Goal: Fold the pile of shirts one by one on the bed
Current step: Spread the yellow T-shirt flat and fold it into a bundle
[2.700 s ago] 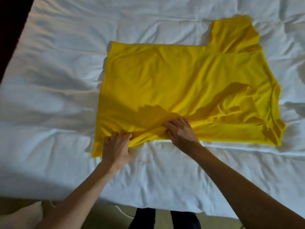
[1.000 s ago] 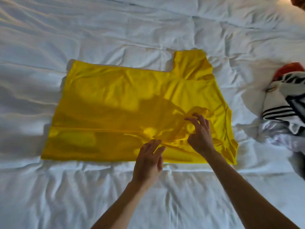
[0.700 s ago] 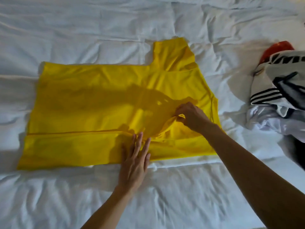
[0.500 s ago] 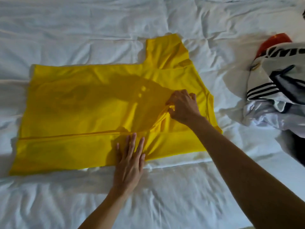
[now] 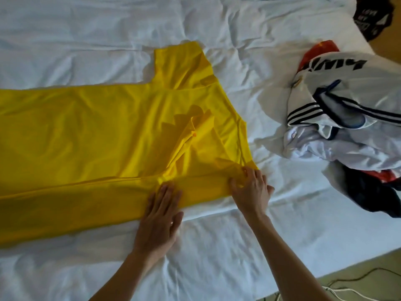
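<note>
A yellow shirt [image 5: 91,131] lies spread on the white bed [image 5: 217,246], its near long edge folded over and one sleeve [image 5: 180,64] sticking out at the far side. My left hand [image 5: 161,211] presses flat with straight fingers on the folded near edge. My right hand [image 5: 251,187] is at the shirt's near right corner, fingers curled and pinching the fabric there. A loose flap of yellow cloth [image 5: 195,135] stands rumpled above my hands. The pile of shirts [image 5: 347,118], mostly white with black stripes, lies at the right.
A dark garment [image 5: 373,16] sits at the bed's far right corner. The bed's near right edge runs diagonally, with floor and thin cables [image 5: 338,287] beyond it. Dark and red fabric [image 5: 368,192] pokes out under the pile.
My right hand let go of the rumpled flap in the middle and moved down to the shirt's near right corner. My left hand stays pressed flat on the folded edge. The view shifted right.
</note>
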### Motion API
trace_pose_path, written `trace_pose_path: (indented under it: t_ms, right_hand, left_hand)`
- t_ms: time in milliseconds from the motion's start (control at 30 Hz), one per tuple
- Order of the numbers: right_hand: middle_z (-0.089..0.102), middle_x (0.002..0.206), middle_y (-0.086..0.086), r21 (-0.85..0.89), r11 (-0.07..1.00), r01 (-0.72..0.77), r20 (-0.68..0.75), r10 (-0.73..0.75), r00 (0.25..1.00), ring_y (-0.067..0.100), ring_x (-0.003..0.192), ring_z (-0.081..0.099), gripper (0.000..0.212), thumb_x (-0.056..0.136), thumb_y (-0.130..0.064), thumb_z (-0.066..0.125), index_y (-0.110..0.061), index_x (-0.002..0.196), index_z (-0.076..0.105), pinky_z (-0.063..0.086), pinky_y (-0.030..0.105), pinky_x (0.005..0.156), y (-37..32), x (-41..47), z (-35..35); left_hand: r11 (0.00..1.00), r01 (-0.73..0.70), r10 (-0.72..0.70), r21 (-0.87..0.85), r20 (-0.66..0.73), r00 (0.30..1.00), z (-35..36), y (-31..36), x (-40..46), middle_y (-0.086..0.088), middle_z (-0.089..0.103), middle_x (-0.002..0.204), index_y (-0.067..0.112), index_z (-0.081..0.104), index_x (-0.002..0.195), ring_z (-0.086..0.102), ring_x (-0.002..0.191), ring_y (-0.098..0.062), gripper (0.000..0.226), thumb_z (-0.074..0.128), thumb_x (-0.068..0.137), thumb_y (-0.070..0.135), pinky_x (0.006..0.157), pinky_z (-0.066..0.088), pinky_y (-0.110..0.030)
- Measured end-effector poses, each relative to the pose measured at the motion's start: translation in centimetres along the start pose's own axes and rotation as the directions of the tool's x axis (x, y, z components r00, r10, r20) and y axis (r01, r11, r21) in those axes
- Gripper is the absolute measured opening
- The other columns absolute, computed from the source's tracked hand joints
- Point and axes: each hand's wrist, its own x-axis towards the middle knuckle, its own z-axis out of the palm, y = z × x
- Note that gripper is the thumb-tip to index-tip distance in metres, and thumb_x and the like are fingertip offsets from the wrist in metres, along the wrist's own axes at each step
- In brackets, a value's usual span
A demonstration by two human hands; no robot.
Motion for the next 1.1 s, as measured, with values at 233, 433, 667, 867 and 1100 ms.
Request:
trace_pose_path:
  t_ms: [233, 433, 667, 867, 1100]
  right_hand:
    - [0.063, 0.084, 0.003, 0.161, 0.986, -0.047, 0.094, 0.032, 0.995, 0.034, 0.092, 0.059, 0.007, 0.088, -0.022, 0.06, -0.022, 0.09, 0.067, 0.032, 0.039, 0.079, 1.7, 1.9, -1.6]
    - [0.057, 0.122, 0.006, 0.078, 0.933, 0.35, -0.228, -0.325, 0.918, 0.034, 0.107, 0.053, 0.048, 0.076, -0.019, 0.063, -0.022, 0.124, 0.06, 0.042, 0.048, 0.083, -1.6, 0.1, 0.4]
    - [0.034, 0.155, 0.008, -0.007, 0.675, 0.738, 0.164, -0.727, 0.666, 0.037, 0.123, 0.049, 0.071, 0.083, 0.003, 0.052, -0.034, 0.143, 0.048, 0.049, 0.047, 0.085, -12.1, 4.2, 1.3]
    - [0.059, 0.125, 0.0, -0.068, 0.627, 0.776, 0.352, -0.713, 0.606, 0.03, 0.116, 0.058, 0.03, 0.1, -0.019, 0.05, -0.034, 0.12, 0.067, 0.049, 0.04, 0.081, -16.5, 7.7, -0.2]
    - [0.042, 0.151, 0.011, -0.08, 0.746, 0.661, -0.037, -0.665, 0.746, 0.038, 0.119, 0.05, 0.066, 0.08, -0.014, 0.069, -0.022, 0.142, 0.049, 0.047, 0.052, 0.084, -12.8, 5.2, 1.5]
  left_hand:
    - [0.998, 0.001, -0.002, 0.066, 0.026, 1.0, 0.1, 0.1, -0.2, -0.009, 0.031, 0.16, 0.015, 0.042, 0.15, 0.026, 0.149, -0.028, 0.055, 0.03, 0.103, 0.041, 0.117, 0.026, -0.055]
    - [0.997, 0.052, -0.062, -0.052, -0.214, 0.975, -1.7, -0.8, 1.3, -0.009, 0.046, 0.151, 0.011, 0.055, 0.14, 0.04, 0.142, -0.027, 0.047, 0.04, 0.101, 0.032, 0.115, 0.03, -0.051]
    - [0.945, 0.308, -0.279, 0.108, -0.223, 0.934, -5.0, -4.4, 4.6, -0.003, 0.068, 0.105, 0.02, 0.067, 0.11, 0.058, 0.1, -0.031, 0.046, 0.049, 0.068, 0.03, 0.088, 0.04, -0.048]
    - [0.924, 0.37, -0.354, 0.099, -0.147, 0.923, -6.7, -6.9, 6.0, 0.008, 0.069, 0.08, 0.028, 0.068, 0.08, 0.064, 0.082, -0.029, 0.013, 0.059, 0.072, 0.023, 0.077, 0.038, -0.045]
    - [0.924, 0.383, -0.377, -0.007, -0.187, 0.907, -6.0, -6.8, 7.8, -0.002, 0.068, 0.095, 0.023, 0.069, 0.097, 0.062, 0.089, -0.032, 0.022, 0.053, 0.082, 0.024, 0.072, 0.047, -0.044]
